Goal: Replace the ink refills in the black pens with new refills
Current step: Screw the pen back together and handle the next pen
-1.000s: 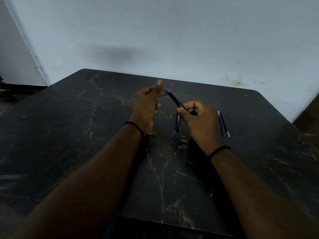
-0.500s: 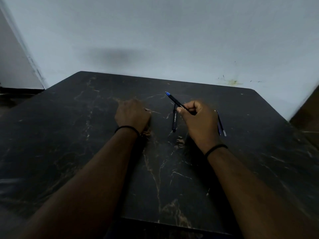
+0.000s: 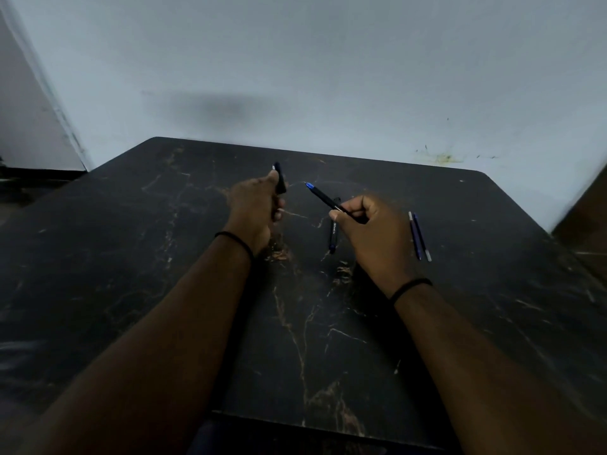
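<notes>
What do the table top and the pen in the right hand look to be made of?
Table top: dark marble or a marble-look laminate, semi-matte, judging by its pale and brown branching veins; I can't tell which. Pen in the right hand: likely plastic, matte black barrel, glossier blue end.

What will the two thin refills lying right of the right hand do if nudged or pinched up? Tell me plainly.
The refills are thin round tubes lying flat on the smooth table, so they would probably roll at a sideways nudge. Being so slender, they likely weigh very little and may flex. Lying side by side, apparently touching, they may shift together.
</notes>
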`<action>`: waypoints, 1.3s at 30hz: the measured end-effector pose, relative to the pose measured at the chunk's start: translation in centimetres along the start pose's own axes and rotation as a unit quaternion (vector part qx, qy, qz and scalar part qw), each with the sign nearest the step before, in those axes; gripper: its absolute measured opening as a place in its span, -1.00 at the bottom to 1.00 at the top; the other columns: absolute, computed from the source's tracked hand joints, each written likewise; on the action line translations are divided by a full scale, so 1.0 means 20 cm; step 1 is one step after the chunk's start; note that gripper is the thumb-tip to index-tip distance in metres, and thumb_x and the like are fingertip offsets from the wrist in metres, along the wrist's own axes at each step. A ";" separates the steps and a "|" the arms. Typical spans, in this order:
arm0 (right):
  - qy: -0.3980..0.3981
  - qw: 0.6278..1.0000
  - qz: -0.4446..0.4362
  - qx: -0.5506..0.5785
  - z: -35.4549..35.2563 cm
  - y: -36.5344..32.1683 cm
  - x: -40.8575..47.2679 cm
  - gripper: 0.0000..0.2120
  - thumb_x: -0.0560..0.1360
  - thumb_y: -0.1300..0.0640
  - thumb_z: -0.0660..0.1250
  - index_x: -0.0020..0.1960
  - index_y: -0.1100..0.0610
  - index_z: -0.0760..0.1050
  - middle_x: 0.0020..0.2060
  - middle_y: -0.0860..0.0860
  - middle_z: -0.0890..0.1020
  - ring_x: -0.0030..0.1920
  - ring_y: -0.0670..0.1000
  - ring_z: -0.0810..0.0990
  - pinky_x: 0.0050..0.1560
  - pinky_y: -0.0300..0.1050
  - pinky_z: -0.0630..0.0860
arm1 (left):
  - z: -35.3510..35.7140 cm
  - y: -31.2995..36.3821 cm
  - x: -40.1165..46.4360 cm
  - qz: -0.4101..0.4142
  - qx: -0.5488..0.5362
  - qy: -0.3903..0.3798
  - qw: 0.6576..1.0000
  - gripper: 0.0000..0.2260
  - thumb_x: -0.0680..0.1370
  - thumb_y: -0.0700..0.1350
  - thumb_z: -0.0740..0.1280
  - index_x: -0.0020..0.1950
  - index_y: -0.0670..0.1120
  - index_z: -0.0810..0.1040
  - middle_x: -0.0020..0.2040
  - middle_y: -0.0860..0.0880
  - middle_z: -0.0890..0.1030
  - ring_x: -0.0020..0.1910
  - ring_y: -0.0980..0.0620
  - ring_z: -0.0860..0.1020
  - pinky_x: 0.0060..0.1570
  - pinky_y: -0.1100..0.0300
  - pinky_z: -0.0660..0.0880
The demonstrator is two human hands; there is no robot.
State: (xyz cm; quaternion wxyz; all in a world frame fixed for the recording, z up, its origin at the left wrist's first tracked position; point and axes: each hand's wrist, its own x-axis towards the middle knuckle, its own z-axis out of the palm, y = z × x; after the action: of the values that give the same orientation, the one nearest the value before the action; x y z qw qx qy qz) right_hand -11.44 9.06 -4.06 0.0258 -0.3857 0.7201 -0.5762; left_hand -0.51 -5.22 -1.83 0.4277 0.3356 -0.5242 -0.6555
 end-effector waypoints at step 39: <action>0.019 1.000 -0.020 -0.007 0.03 -0.04 -0.04 -0.82 0.49 0.08 0.49 -0.26 -0.01 0.56 -0.40 -0.09 0.63 -0.40 -0.15 0.56 -0.37 -0.20 0.51 | 0.08 -0.06 -0.07 0.055 -0.030 -0.100 0.993 -0.85 0.61 -0.20 0.30 0.12 -0.17 0.62 -0.11 -0.15 0.71 -0.48 0.07 0.47 -0.50 0.28 0.36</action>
State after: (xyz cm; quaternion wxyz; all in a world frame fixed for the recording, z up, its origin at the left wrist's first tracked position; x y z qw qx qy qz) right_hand -10.19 8.97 -4.01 -0.0016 -0.3891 0.7166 -0.5789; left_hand -1.58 -3.14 -2.60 0.4183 0.2257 -0.5619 -0.6770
